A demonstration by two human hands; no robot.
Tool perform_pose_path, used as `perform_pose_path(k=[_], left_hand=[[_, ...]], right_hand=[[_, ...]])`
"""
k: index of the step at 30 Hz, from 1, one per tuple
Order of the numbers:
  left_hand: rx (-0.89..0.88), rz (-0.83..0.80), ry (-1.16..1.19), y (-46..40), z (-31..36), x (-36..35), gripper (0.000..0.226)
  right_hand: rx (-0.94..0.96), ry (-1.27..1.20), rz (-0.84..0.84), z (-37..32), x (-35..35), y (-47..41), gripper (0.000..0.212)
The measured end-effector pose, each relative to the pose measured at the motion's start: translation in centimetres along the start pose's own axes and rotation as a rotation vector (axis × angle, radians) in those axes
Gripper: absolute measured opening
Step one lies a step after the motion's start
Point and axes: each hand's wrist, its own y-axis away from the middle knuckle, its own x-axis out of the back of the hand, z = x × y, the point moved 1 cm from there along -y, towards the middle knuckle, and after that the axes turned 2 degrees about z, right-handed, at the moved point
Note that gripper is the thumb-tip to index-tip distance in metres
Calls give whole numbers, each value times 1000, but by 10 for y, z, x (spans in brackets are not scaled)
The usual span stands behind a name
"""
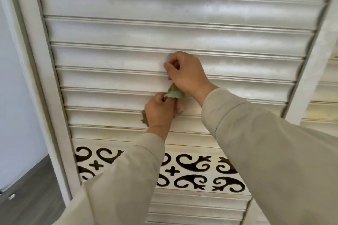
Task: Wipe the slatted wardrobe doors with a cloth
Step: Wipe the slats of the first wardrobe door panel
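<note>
Both hands work at the middle of the slatted door [128, 56]. Left hand [160, 110] is curled round a bunched green cloth [174, 94], which shows above and below the fist, against a lower slat. Right hand [184, 71], just above and right of it, has fingers curled and tips pressed to a slat edge; the cloth's upper end runs under its palm, and whether it grips the cloth cannot be told. Beige sleeves [256, 142] cover both arms. Below the slats lies a scroll-cut panel [192, 171]. No writing or brand legible.

wardrobe door [128, 29]: painted white slats, satin sheen | cloth [174, 94]: soft green fabric, crumpled
</note>
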Motion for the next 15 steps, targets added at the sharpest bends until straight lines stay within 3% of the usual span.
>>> perform_pose_path(k=[3,8,12,15], left_hand=[[-18,154,-134,-10,-5,25,15],[26,217,-318,2,1,36,22],[197,317,-168,31,18,22,25],[268,253,-147,37,24,13,31]], right_hand=[[7,65,45,17,20,18,20],[-115,106,198,69,82,57,22],[-274,181,334,98,141,78,22],[-352,291,482,117,179,90,19]])
